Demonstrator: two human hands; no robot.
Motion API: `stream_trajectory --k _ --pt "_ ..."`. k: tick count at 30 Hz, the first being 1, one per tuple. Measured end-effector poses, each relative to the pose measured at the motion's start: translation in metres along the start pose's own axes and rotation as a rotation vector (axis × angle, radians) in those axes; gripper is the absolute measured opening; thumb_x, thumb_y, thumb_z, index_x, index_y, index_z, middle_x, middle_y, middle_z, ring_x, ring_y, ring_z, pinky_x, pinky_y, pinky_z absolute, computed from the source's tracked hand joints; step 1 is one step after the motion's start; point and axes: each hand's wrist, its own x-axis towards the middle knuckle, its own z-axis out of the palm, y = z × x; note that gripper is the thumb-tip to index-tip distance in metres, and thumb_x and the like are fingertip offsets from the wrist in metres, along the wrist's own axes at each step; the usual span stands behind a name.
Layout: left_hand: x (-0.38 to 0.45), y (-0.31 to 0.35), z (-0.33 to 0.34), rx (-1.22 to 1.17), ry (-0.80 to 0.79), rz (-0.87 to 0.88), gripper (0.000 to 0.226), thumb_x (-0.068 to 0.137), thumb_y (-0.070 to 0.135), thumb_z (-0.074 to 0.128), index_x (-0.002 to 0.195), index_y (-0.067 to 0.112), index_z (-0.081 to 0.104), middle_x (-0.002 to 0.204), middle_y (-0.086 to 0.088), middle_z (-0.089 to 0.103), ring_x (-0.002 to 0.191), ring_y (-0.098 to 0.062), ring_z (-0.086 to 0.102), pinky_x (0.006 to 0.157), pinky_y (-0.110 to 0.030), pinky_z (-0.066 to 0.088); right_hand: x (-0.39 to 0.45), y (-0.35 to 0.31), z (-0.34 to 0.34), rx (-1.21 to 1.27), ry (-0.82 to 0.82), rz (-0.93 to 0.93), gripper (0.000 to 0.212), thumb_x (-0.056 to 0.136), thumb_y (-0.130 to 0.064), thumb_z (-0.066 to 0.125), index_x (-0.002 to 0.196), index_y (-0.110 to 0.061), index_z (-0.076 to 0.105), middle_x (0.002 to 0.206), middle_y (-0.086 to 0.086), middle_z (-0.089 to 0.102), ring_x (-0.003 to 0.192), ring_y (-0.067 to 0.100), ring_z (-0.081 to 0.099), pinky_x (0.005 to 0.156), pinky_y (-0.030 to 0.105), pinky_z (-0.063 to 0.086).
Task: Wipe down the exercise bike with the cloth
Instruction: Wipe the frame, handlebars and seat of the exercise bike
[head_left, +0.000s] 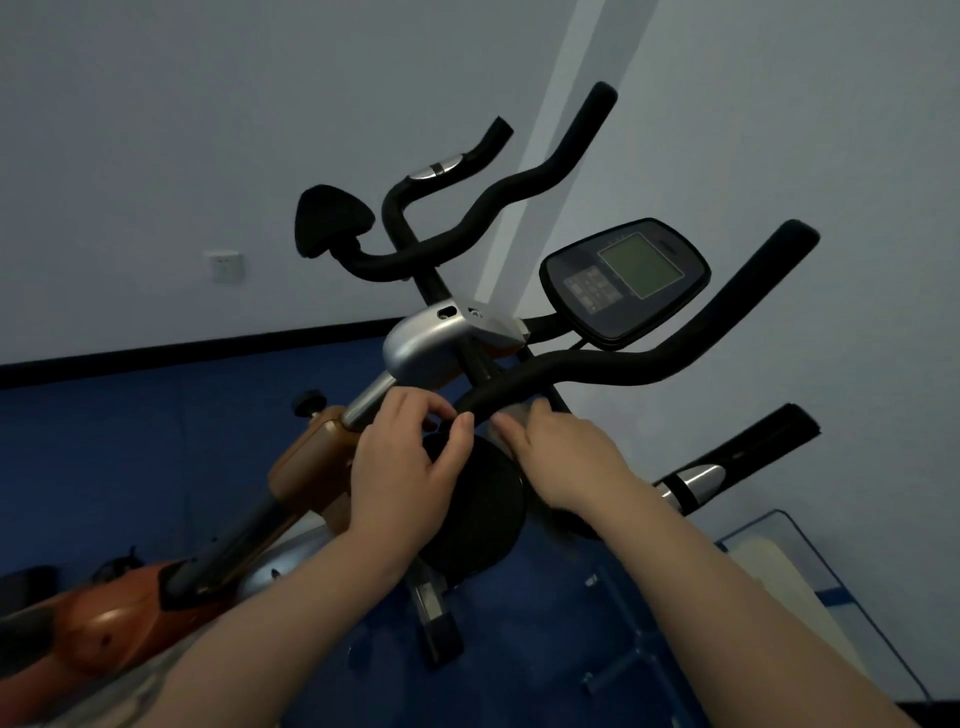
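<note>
Hands meet at the black handlebar (519, 387): left hand (400, 467) loosely curled, right hand (561, 457) pressing a cloth (519, 413) (barely visible).

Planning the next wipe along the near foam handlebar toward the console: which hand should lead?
Probably the right hand. It rests on the near handlebar with what looks like a pale cloth under its fingers. The left hand curls at the bar's inner end, holding no cloth.

walls: pale grey-white wall (208, 130) | socket (224, 266) at 9 o'clock | black skirting (156, 353) | floor: blue floor (104, 457) | light: dim
</note>
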Motion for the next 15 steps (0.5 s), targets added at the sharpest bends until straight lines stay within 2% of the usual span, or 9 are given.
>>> stream_trajectory --k 1,3,5,8,10,13,15 --pt "-0.001 0.0 0.0 0.001 -0.003 -0.004 0.022 0.087 0.055 0.045 0.088 0.034 0.052 0.091 0.018 0.049 0.088 0.0 0.052 0.071 -0.022 0.045 0.001 -0.003 0.001 0.022 0.028 -0.005 0.053 0.101 -0.055 0.023 0.122 -0.009 0.042 0.111 0.014 0.062 0.101 0.033 0.059 0.072 0.037 0.038" --pt "-0.004 0.0 0.001 0.008 -0.006 -0.006 0.023 0.086 0.056 0.045 0.088 0.034 0.052 0.091 0.017 0.049 0.087 -0.001 0.052 0.071 -0.026 0.047 -0.011 0.004 0.007 0.01 0.056 -0.063 0.049 0.101 -0.054 0.024 0.122 -0.013 0.04 0.096 0.008 0.061 0.087 0.028 0.059 0.067 0.037 0.038" --pt "-0.004 0.0 0.001 0.009 -0.015 -0.003 0.023 0.086 0.056 0.044 0.088 0.034 0.052 0.09 0.016 0.049 0.085 -0.001 0.051 0.071 -0.029 0.048 -0.026 0.02 0.008 -0.025 -0.004 -0.092 0.046 0.1 -0.057 0.024 0.119 -0.018 0.039 0.086 -0.002 0.055 0.075 0.021 0.054 0.064 0.037 0.039" --pt "0.0 -0.001 -0.002 -0.002 -0.009 0.001 0.021 0.087 0.054 0.045 0.087 0.035 0.052 0.089 0.016 0.05 0.085 -0.001 0.052 0.069 -0.024 0.045 -0.012 0.02 -0.002 -0.033 -0.057 -0.105 0.05 0.099 -0.059 0.022 0.117 -0.017 0.041 0.101 0.007 0.062 0.088 0.026 0.059 0.071 0.039 0.043" --pt "0.001 -0.001 -0.002 -0.008 0.0 0.001 0.02 0.087 0.053 0.046 0.086 0.035 0.052 0.088 0.016 0.05 0.086 0.001 0.052 0.067 -0.019 0.041 0.003 0.005 -0.004 0.014 0.02 -0.088 0.054 0.1 -0.057 0.023 0.121 -0.012 0.045 0.11 0.013 0.063 0.099 0.032 0.06 0.076 0.041 0.044" --pt "-0.002 -0.001 -0.001 -0.013 -0.004 -0.002 0.02 0.088 0.053 0.047 0.084 0.034 0.052 0.089 0.018 0.048 0.087 0.0 0.052 0.066 -0.015 0.039 -0.005 0.002 0.007 0.14 0.076 -0.072 0.046 0.102 -0.052 0.027 0.121 -0.013 0.043 0.099 0.009 0.061 0.094 0.031 0.061 0.071 0.038 0.041" --pt "-0.003 -0.001 -0.002 -0.017 -0.01 -0.004 0.018 0.088 0.053 0.047 0.084 0.036 0.051 0.09 0.018 0.048 0.088 0.001 0.051 0.065 -0.016 0.039 -0.025 0.016 0.012 0.073 0.071 -0.127 0.038 0.102 -0.051 0.029 0.117 -0.017 0.04 0.089 0.0 0.056 0.083 0.025 0.059 0.064 0.036 0.036"
